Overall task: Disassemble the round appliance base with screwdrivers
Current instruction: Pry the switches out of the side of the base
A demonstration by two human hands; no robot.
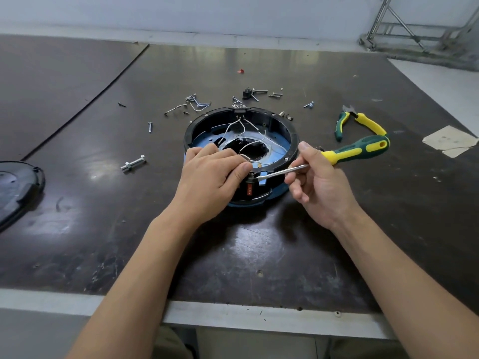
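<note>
The round appliance base (291,141), a black ring over a blue shell with white wires inside, lies open side up at the table's centre. My left hand (210,177) rests on its near rim, fingers curled round a small switch part and the wires there. My right hand (318,182) grips a screwdriver (357,150) with a green and yellow handle. Its metal shaft points left and its tip touches the small part beside my left thumb.
Several loose screws and bolts (197,103) lie behind the base, and a larger bolt (133,164) to its left. Green and yellow pliers (360,123) lie at the right. A black cover (15,187) sits at the left edge, paper scraps (448,141) at far right.
</note>
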